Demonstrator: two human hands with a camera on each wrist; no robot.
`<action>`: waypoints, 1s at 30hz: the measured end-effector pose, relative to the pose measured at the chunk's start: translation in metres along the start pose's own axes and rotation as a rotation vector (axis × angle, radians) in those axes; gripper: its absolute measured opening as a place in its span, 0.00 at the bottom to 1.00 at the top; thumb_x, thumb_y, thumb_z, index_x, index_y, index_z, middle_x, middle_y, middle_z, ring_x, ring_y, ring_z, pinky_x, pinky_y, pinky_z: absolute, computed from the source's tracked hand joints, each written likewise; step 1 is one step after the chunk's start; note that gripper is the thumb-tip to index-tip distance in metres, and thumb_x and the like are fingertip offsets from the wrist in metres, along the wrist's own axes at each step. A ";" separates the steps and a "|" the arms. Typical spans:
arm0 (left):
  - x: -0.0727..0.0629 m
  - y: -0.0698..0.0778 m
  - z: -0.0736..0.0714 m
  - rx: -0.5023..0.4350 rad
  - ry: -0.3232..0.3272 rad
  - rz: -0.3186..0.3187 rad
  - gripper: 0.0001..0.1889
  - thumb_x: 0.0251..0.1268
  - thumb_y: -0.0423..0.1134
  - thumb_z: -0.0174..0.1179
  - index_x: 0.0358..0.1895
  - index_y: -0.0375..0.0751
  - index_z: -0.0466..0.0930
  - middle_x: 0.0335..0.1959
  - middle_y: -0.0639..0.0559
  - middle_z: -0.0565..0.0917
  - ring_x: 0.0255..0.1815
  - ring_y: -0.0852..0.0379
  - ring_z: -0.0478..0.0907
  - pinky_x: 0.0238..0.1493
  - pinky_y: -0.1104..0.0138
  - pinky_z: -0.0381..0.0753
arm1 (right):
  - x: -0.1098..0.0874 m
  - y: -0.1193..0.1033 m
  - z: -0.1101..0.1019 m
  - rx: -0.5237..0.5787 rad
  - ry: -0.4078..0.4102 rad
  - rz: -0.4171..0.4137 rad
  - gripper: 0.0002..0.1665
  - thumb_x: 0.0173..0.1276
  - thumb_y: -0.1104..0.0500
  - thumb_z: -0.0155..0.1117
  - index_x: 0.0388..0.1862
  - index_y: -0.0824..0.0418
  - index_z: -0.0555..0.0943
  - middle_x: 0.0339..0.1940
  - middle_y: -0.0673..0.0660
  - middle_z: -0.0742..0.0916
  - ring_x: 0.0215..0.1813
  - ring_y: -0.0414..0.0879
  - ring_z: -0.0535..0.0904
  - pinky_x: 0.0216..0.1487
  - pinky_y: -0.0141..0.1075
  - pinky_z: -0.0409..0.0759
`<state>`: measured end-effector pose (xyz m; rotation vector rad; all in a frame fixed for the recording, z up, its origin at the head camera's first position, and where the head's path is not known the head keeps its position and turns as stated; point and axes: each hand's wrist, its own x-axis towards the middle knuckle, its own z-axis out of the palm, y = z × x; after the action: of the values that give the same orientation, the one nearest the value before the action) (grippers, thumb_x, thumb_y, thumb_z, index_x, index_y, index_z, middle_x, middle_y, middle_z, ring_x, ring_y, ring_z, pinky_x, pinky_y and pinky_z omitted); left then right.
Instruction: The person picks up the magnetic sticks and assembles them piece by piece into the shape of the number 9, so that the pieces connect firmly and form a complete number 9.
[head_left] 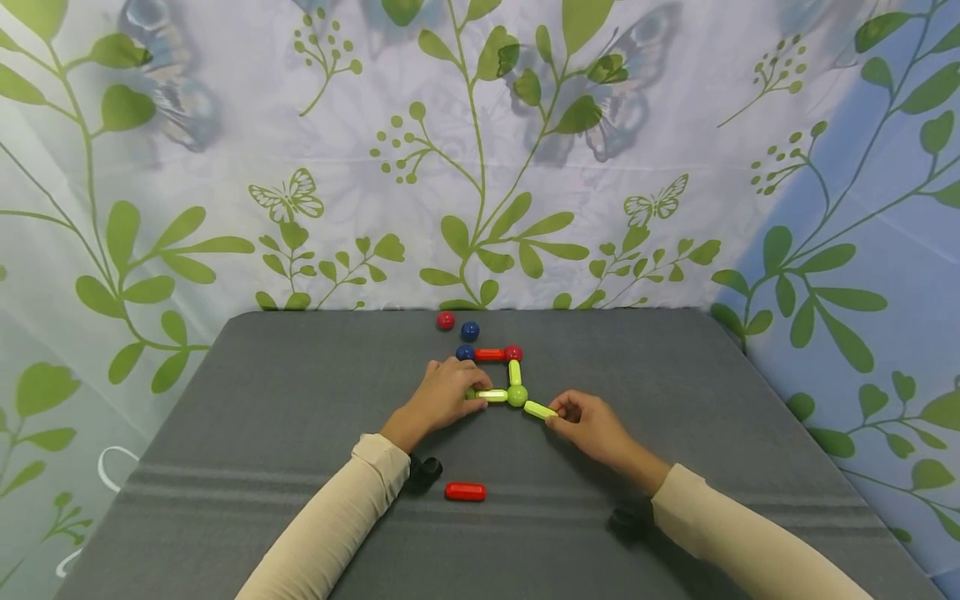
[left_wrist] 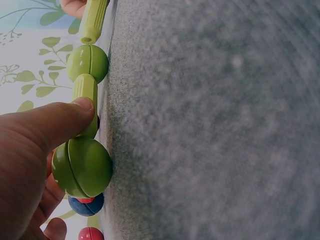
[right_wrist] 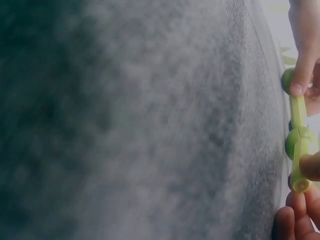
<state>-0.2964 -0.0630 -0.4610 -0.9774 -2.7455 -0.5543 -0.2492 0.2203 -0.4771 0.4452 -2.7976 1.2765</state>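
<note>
A leaf-and-butterfly curtain hangs behind the grey table. Over its middle, my left hand pinches a near lime stick between thumb and fingers, and my right hand pinches an angled lime stick. A third lime stick points away from me, with a far red stick beyond it. A spare red stick lies nearer me, between my forearms. A corner green ball joins the near and third sticks; the angled one ends just beside it, touching or not I cannot tell. An end green ball sits at the near stick's other end. A joined red ball and joined blue ball cap the far stick; a loose red ball and loose blue ball lie past them.
</note>
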 end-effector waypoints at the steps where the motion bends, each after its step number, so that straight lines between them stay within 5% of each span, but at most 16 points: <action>1: 0.000 0.000 0.000 -0.003 0.001 0.000 0.10 0.60 0.47 0.74 0.44 0.56 0.88 0.42 0.61 0.83 0.44 0.54 0.75 0.46 0.52 0.68 | 0.001 0.000 0.000 -0.001 0.005 0.003 0.08 0.63 0.62 0.75 0.38 0.58 0.84 0.29 0.48 0.82 0.30 0.42 0.77 0.29 0.34 0.74; 19: -0.001 -0.003 -0.001 -0.033 0.004 0.024 0.09 0.60 0.45 0.74 0.43 0.56 0.88 0.40 0.61 0.83 0.42 0.55 0.76 0.44 0.53 0.69 | 0.000 -0.009 0.007 -0.034 0.006 0.098 0.08 0.62 0.60 0.77 0.36 0.56 0.84 0.28 0.47 0.83 0.30 0.42 0.78 0.30 0.36 0.75; 25: -0.001 -0.004 0.000 -0.026 0.008 0.016 0.09 0.60 0.46 0.74 0.43 0.56 0.88 0.40 0.61 0.82 0.43 0.54 0.76 0.43 0.53 0.69 | 0.000 -0.019 0.014 -0.098 -0.003 0.089 0.06 0.61 0.56 0.77 0.31 0.51 0.85 0.24 0.42 0.83 0.29 0.39 0.78 0.46 0.49 0.65; 30: -0.001 -0.005 0.001 -0.032 0.004 0.015 0.09 0.61 0.46 0.74 0.43 0.56 0.88 0.40 0.61 0.83 0.42 0.54 0.75 0.42 0.54 0.68 | 0.002 -0.024 0.016 -0.098 -0.025 0.140 0.08 0.63 0.54 0.75 0.34 0.52 0.82 0.24 0.42 0.84 0.28 0.40 0.78 0.49 0.53 0.60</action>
<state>-0.2987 -0.0666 -0.4636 -1.0027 -2.7315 -0.5989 -0.2436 0.1928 -0.4699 0.2669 -2.9427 1.1575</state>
